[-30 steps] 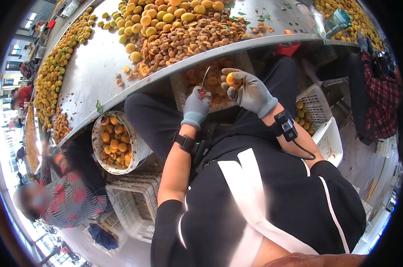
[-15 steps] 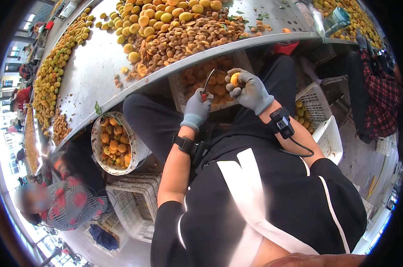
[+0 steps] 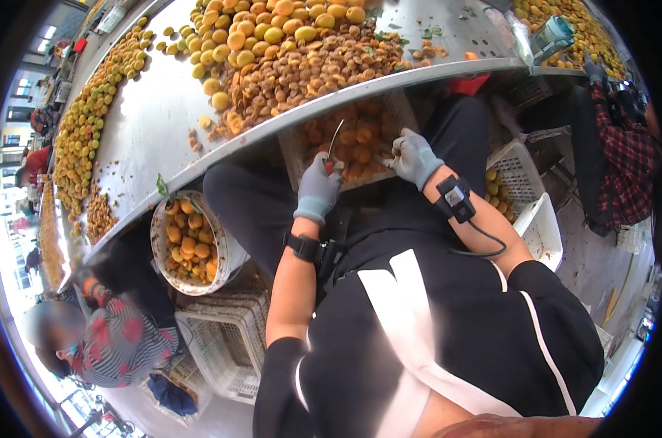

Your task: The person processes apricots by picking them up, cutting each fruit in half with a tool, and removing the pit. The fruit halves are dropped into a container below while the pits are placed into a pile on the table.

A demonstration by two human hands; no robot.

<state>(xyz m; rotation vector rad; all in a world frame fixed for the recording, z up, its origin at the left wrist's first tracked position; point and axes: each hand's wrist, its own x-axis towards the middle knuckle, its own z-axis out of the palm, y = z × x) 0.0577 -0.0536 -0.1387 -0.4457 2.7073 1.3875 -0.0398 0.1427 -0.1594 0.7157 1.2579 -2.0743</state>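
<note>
My left hand point(image 3: 318, 188), in a grey glove, is closed around the red handle of a knife point(image 3: 336, 140) with a thin, curved blade pointing up. My right hand point(image 3: 416, 158), also gloved, is at the right side of a crate point(image 3: 291, 157) under the table edge. Its fingers are apart and no fruit shows in them. Orange apricots point(image 3: 356, 137) lie in that crate, many apparently cut. On the metal table point(image 3: 152, 117) above are whole apricots point(image 3: 254, 33) and a heap of brown pits point(image 3: 309, 73).
A white bucket point(image 3: 232, 252) of apricots stands left of my knee, near stacked crates point(image 3: 225, 339). Another crate point(image 3: 517, 171) and a white container point(image 3: 546, 237) are to my right. Co-workers sit at left point(image 3: 119, 332) and right point(image 3: 626, 160). A teal-lidded jar point(image 3: 553, 36) lies on the table.
My right hand has moved down slightly and its fingers have opened; the apricot it held no longer shows there. My left hand keeps the knife, slightly lower and further left.
</note>
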